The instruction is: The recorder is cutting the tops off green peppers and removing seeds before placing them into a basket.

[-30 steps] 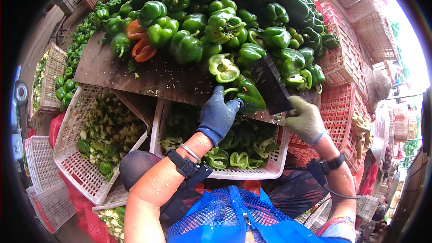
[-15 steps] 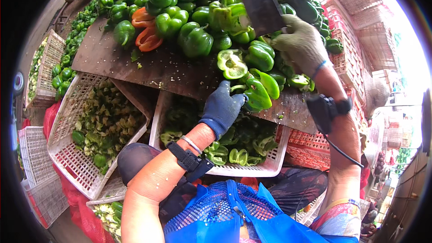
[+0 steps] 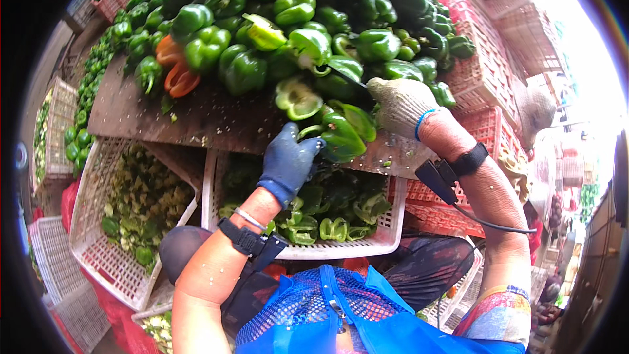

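"what is the blue-gloved left hand (image 3: 286, 165) doing?"

"it is resting against a split green pepper (image 3: 339, 141), its thumb touching the side. thumb and index finger are standing spread, with the stem (image 3: 310, 132) lying between them. the other fingers are being hidden, so i cannot tell whether they are pinching anything."

"and where is that pepper sitting?"

"it is lying at the near edge of the bench (image 3: 219, 118), just above a white crate (image 3: 354, 250) that is holding cut pepper pieces (image 3: 334, 228). a slice (image 3: 360, 120) is leaning open along its right side."

"how about the pale-gloved right hand (image 3: 401, 106)?"

"its fingers are curling closed around a knife (image 3: 350, 78). the dark blade is showing almost edge-on, pointing up and left, near the pepper. the handle is being covered by the glove."

"what else is lying nearby?"

"a halved pepper (image 3: 298, 99) is showing its pale inside just beyond the left hand. orange pepper pieces (image 3: 181, 82) are lying farther left, beside a heap of whole green peppers (image 3: 242, 72). a second white crate (image 3: 118, 280) is standing over there, holding scraps (image 3: 147, 183)."
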The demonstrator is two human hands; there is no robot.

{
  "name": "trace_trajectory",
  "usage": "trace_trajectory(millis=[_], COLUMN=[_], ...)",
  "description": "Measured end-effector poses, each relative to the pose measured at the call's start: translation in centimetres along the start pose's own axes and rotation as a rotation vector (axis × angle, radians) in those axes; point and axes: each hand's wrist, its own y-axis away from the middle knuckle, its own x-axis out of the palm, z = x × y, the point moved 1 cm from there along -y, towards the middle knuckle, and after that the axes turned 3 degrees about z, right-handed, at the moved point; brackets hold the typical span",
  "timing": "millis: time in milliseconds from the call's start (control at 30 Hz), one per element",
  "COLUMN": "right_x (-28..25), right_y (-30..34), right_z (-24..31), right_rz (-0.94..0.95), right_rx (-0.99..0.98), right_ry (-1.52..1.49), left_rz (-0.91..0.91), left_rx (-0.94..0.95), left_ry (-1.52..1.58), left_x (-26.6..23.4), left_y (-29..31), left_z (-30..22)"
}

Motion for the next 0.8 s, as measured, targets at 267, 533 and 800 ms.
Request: trace_trajectory(millis=[267, 533, 800], right_x=[-5.3, -1.9, -1.3], right_y=[6.4, 2.4, 2.9], right_z=[-1.5, -0.2, -1.2], right_rz=[-0.433, -0.581, -0.326], right_rx=[0.382, 0.641, 0.480], right_ry=[-1.113, -0.703, -1.032], left_rz=[-0.015, -0.040, -0.038], left_rx=[-0.013, 0.003, 0.046], left_ry=[-0.024, -0.073, -0.082], left_x=[-0.2, -0.6, -0.9], left_y=[0.4, 0.3, -0.4], left_z=[-0.8, 0.0, 0.7])
